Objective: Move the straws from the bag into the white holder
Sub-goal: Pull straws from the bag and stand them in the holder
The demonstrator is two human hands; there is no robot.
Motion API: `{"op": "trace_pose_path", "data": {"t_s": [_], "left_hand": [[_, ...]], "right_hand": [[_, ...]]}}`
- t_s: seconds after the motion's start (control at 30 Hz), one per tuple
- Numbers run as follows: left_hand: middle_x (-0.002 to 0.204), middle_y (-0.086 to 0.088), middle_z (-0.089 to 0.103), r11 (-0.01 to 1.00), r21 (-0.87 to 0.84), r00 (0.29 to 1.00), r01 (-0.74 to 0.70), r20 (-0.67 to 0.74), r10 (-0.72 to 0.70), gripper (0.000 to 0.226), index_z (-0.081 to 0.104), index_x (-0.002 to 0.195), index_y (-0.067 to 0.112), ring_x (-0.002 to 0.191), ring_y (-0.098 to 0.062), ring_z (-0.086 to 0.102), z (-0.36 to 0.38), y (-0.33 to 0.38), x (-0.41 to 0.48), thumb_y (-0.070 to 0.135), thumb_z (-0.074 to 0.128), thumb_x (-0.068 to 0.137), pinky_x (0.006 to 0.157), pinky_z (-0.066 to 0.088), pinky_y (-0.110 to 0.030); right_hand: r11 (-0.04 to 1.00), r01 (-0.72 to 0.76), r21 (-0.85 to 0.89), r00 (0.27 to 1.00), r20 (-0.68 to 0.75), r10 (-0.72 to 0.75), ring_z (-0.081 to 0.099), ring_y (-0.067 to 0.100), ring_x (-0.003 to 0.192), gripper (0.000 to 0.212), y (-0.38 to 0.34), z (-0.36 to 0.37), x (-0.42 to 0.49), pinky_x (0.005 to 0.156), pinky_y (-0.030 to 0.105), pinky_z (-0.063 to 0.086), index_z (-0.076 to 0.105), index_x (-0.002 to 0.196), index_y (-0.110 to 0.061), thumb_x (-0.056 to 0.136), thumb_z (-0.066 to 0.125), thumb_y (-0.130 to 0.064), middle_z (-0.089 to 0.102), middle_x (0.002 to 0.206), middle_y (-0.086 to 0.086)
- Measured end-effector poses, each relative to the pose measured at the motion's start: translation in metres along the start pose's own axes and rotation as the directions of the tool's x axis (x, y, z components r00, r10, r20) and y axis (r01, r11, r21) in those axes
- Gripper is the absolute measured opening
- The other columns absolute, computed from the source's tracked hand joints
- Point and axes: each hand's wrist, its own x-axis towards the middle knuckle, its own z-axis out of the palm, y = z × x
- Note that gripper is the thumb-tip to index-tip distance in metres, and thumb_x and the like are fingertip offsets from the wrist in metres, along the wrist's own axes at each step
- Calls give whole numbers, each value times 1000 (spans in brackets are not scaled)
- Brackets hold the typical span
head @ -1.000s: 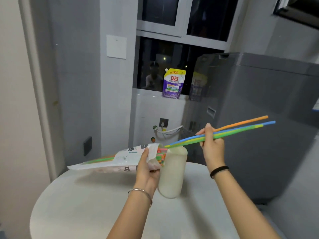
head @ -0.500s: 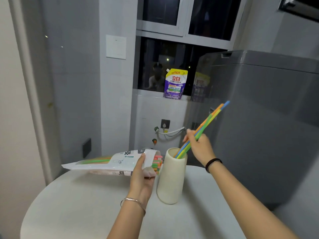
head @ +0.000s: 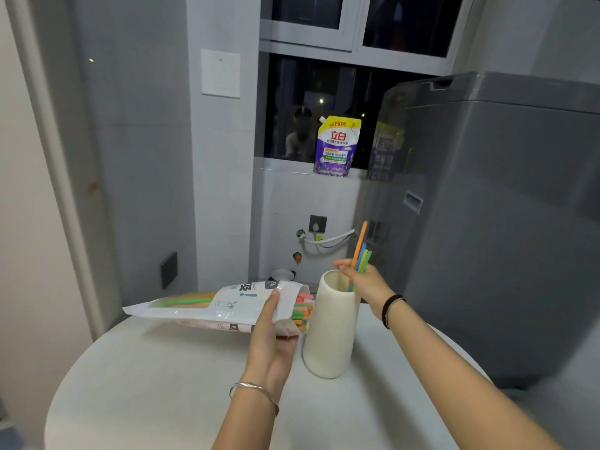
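Note:
A tall white holder [head: 331, 329] stands upright on the round white table [head: 162, 391]. My right hand [head: 363, 280] sits at its rim, pinching a few coloured straws [head: 360, 251] that stand nearly upright with their lower ends inside the holder. The orange straw sticks up highest. My left hand [head: 272, 339] grips the open end of a white plastic bag [head: 220, 303] lying on its side just left of the holder. Several green, orange and pink straws show at the bag's mouth and through its clear part.
A large grey appliance [head: 506, 222] stands close behind the table on the right. A purple detergent pouch [head: 336, 146] rests on the window sill. A wall socket with a white hose [head: 324, 238] is below the sill. The wall is at the left.
My right hand swung the straws from almost level to upright and lowered them deep into the holder. My left hand has kept hold of the bag.

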Motion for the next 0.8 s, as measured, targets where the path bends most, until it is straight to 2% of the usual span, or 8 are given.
{"op": "trace_pose_path", "data": {"t_s": [0.13,0.23,0.33,0.4,0.47,0.53,0.67,0.8], "left_hand": [[71,-2,77,1000,-4,1000,-14,4,14,18,58,104,19,60,-14,73,-2,2,-4,16,63,87,51,57,-24],[69,-1,76,999,8,999,-33,9,33,12,60,100,18,58,-13,72,-3,3,-8,17,62,88,49,56,-23],[69,-2,76,995,60,997,-77,30,75,5,65,89,17,57,-12,72,-2,4,-14,19,60,90,47,54,-21],[80,-2,76,988,95,993,-120,29,118,8,64,96,19,60,-11,72,-2,4,-18,21,60,89,49,54,-21],[92,-4,72,980,125,987,-158,17,157,16,62,105,19,63,-10,71,-4,4,-22,22,61,88,50,55,-20],[101,-8,68,974,142,984,-178,27,176,27,59,115,16,72,-13,69,-4,6,-26,23,60,89,55,56,-22],[104,-15,67,980,132,989,-147,53,141,33,57,121,10,86,-26,62,-7,10,-31,24,57,91,72,49,-32],[78,-7,76,986,115,992,-119,61,113,18,64,98,9,63,-17,68,-10,13,-33,24,55,92,70,48,-30]], "right_hand": [[993,107,53,981,-167,-97,51,21,119,37,-4,-4,-11,100,36,42,53,122,-7,85,62,-8,54,126,11],[913,406,32,816,-462,-347,50,14,117,31,-12,1,-41,105,32,38,55,116,-12,86,62,-10,54,123,2],[817,549,177,726,-586,-361,58,16,96,11,-13,26,-84,90,29,45,58,95,-17,90,55,-8,62,102,4],[851,473,231,803,-510,-308,56,15,84,7,-9,46,-101,81,25,44,57,86,-17,92,54,-15,61,91,1],[926,331,184,912,-312,-265,54,13,79,17,-4,60,-107,74,19,43,56,86,-14,93,51,-29,58,84,-2],[957,246,157,967,-114,-229,57,15,79,21,1,67,-108,74,24,45,53,86,-16,92,50,-36,59,82,0],[933,284,221,953,41,-300,57,17,74,7,7,75,-111,65,26,49,53,87,-19,94,52,-23,59,80,1],[930,336,149,938,34,-344,57,16,74,8,6,75,-112,69,27,48,53,85,-20,93,54,-19,59,77,4]]}}
